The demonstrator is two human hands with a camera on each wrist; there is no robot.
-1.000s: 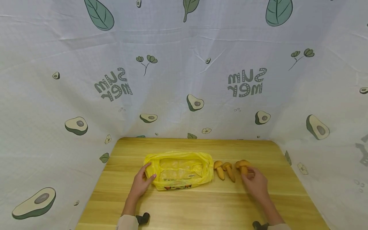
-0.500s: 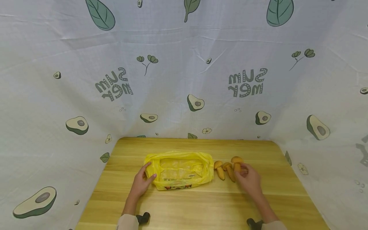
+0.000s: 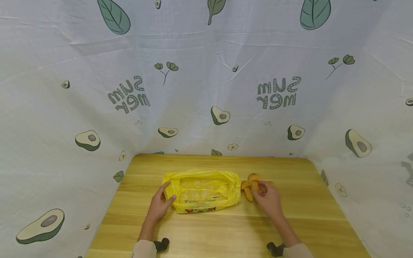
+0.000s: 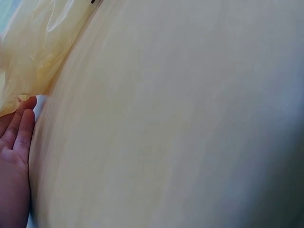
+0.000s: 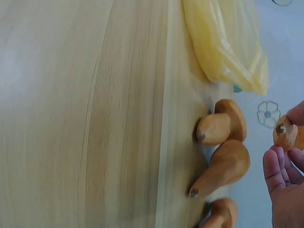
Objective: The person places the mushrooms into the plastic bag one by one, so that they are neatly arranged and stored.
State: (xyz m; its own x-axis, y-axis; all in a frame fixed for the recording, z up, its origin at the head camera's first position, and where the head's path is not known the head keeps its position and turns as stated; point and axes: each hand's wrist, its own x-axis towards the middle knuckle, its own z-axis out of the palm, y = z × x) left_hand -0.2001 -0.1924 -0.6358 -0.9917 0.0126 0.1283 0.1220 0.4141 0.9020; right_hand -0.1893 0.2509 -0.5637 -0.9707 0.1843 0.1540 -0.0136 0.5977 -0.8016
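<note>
My left hand (image 3: 157, 208) holds the left end of a yellow plastic bag (image 3: 232, 179), thumb and index finger spread at its mouth. In the left wrist view, fingers (image 4: 24, 133) meet the bag's edge (image 4: 38, 52). The bag lies with its mouth wide and creased plastic showing inside. Just right of it, my right hand (image 3: 269, 200) pinches an orange-brown mushroom (image 3: 254, 177) by its stem, cap upward. Another mushroom (image 3: 246, 184) lies between the bag and this hand. The right wrist view has a second loose mushroom (image 5: 225, 166) and a third (image 5: 221, 211) on the table.
The wood-grain table (image 3: 206, 233) reaches back to a pale hanging cloth (image 3: 193, 93) printed with avocados and leaves. Cloth also closes in both sides. Dark wrist mounts (image 3: 161, 244) stick out by the sleeves.
My right hand has carried its mushroom leftward along the row, closer to the bag, and now covers part of the row. The left hand and the bag stay in place.
</note>
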